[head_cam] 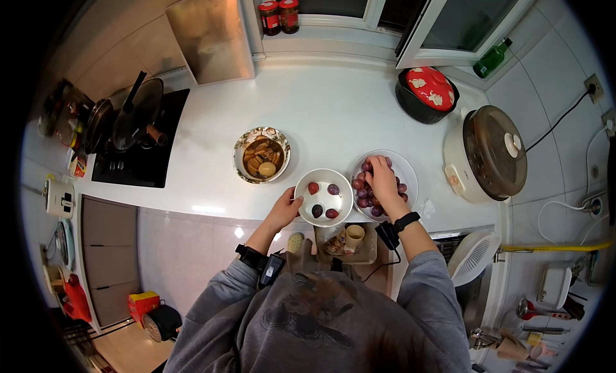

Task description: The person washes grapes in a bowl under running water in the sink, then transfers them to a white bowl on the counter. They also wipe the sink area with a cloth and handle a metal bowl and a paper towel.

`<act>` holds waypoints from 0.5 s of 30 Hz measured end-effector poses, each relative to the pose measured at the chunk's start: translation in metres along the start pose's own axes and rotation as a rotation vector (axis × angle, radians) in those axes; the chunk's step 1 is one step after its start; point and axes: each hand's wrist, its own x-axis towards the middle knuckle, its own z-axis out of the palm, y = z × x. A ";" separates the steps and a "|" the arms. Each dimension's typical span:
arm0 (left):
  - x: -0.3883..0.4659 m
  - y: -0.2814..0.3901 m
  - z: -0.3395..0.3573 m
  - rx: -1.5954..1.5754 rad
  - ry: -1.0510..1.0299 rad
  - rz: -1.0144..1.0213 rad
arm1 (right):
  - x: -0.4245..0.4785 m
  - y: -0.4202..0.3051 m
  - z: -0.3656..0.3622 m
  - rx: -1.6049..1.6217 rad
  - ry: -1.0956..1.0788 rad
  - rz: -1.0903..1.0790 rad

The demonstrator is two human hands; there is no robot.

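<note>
My left hand grips the left rim of a white bowl, thumb on the edge. Several dark red and purple grapes lie apart from each other inside it. To its right stands a white plate heaped with more grapes. My right hand reaches down into this heap, fingers bent among the fruit; whether one is pinched is hidden. Farther back on the left, a flower-patterned bowl contains brown braised pieces in dark sauce and an egg.
A black pot with red lid and a lidded electric cooker stand right on the white counter. Left is a black cooktop with pans. Below the counter's front edge sits a waste bin. A white colander is by the sink.
</note>
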 end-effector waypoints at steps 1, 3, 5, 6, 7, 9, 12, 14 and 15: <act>0.001 -0.002 0.000 -0.001 0.001 -0.004 | 0.001 0.001 0.002 -0.015 0.016 0.002; 0.002 -0.001 0.000 0.003 0.004 -0.019 | 0.002 0.002 0.002 -0.016 0.039 0.009; 0.001 0.002 0.000 0.010 0.008 -0.041 | 0.003 0.002 0.001 0.013 0.051 0.021; 0.000 0.004 0.000 0.009 0.011 -0.040 | 0.003 0.000 -0.002 0.060 0.081 0.007; -0.002 0.005 0.001 0.007 0.015 -0.040 | 0.002 -0.003 -0.005 0.108 0.111 -0.007; -0.003 0.006 0.001 0.005 0.017 -0.034 | -0.003 -0.016 -0.018 0.262 0.127 0.019; -0.002 0.003 0.001 -0.001 0.015 -0.016 | -0.020 -0.066 -0.044 0.530 0.053 0.038; 0.001 -0.003 0.000 0.001 0.003 0.000 | -0.037 -0.092 -0.040 0.677 -0.025 -0.039; 0.000 -0.001 0.001 0.014 0.011 -0.014 | -0.045 -0.101 -0.033 0.636 -0.101 -0.104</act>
